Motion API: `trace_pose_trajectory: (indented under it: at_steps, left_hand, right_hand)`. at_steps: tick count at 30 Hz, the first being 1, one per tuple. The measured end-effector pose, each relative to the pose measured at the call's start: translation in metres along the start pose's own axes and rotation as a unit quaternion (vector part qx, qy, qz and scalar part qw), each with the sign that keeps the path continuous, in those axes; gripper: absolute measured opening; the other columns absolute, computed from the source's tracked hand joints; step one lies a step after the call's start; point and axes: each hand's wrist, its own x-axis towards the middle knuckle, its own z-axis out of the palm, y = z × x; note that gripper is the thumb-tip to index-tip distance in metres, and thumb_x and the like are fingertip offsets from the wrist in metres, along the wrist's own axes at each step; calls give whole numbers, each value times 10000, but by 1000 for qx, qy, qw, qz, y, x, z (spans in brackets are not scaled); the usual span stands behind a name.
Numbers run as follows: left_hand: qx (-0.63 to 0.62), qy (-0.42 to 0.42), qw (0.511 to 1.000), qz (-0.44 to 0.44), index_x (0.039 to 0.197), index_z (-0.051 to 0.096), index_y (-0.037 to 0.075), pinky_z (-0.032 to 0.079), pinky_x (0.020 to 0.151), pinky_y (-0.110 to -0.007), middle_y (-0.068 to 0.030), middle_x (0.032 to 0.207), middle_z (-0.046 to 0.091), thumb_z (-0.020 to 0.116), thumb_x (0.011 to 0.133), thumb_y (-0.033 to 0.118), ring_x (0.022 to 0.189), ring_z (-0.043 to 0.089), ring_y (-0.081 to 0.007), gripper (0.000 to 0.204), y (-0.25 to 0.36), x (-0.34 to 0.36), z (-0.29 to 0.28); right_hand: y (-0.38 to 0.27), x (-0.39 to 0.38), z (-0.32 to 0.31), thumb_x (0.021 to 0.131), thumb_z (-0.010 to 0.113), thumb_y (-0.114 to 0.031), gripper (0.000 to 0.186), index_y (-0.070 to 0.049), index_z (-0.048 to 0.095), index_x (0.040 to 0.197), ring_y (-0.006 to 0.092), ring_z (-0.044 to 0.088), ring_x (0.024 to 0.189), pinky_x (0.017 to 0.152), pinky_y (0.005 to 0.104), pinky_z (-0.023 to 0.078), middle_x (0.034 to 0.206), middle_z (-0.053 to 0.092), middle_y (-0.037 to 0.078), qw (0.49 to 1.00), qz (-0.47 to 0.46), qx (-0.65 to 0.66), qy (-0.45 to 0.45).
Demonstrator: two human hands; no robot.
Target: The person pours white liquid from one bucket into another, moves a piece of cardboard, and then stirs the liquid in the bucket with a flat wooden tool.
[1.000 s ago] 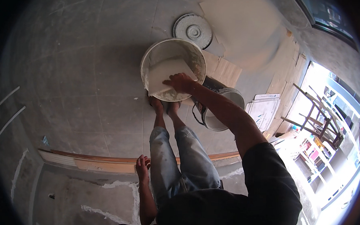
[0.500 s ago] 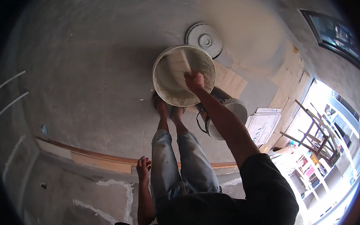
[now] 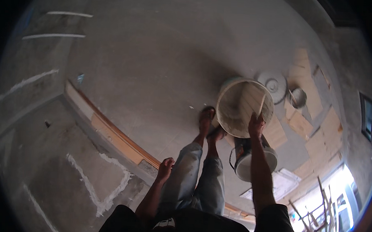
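Beside the faded blue jeans (image 3: 180, 182), the left hand (image 3: 165, 169) hung with bent fingers; whether they met the palm I could not tell. Under the right forearm stood a dark-sided bucket with a pale interior (image 3: 244, 166). Beyond it, the right hand (image 3: 257, 126) was clamped on a pale, flat, straight-edged tool (image 3: 262, 105), within the mouth of a large, round, off-white bucket (image 3: 227, 113). Farther off lay a grey, ringed, round lid (image 3: 272, 85), then a small grey pail (image 3: 301, 98) near tan cardboard sheets (image 3: 313, 101).
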Motion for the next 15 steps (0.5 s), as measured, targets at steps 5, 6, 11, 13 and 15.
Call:
trace_pose_trajectory:
  at_steps: [5,6,11,13,15]
  left_hand:
    - [-25,1,1000,-13,1130,550,10,452,729,-263,-32,928,590,520,920,430,791,541,-104,471,-1,0,10]
    - [-32,7,999,-16,1126,554,13,450,730,-259,-31,926,589,521,920,427,796,537,-102,463,0,-2,8]
    - [-7,24,1000,-16,1132,563,19,481,778,-259,-41,982,607,531,924,379,908,571,-113,416,5,-9,-5]
    - [-34,24,999,-19,1129,563,20,481,773,-261,-43,979,607,537,921,375,896,575,-111,412,7,-8,-3]
    - [-41,18,999,-16,1127,562,21,482,759,-263,-44,974,607,543,918,369,872,581,-111,407,5,-4,0]
  right_hand:
    - [5,33,10,776,560,-69,457,-94,532,1231,352,602,965,817,463,480,1050,616,201,912,-350,-106,-187]
    - [8,35,11,756,565,-56,481,-100,532,1234,340,600,975,830,453,482,1077,610,187,888,-385,-131,-213]
    - [14,7,6,710,583,-43,557,-162,531,1252,292,566,1073,940,411,451,1167,586,134,820,-423,-202,-329]
    - [22,-6,8,688,599,-22,582,-176,538,1245,290,563,1086,950,405,444,1169,586,130,876,-344,-159,-299]
    - [29,-8,16,676,621,20,615,-199,541,1246,296,557,1106,961,399,439,1168,588,130,912,-328,-102,-226]
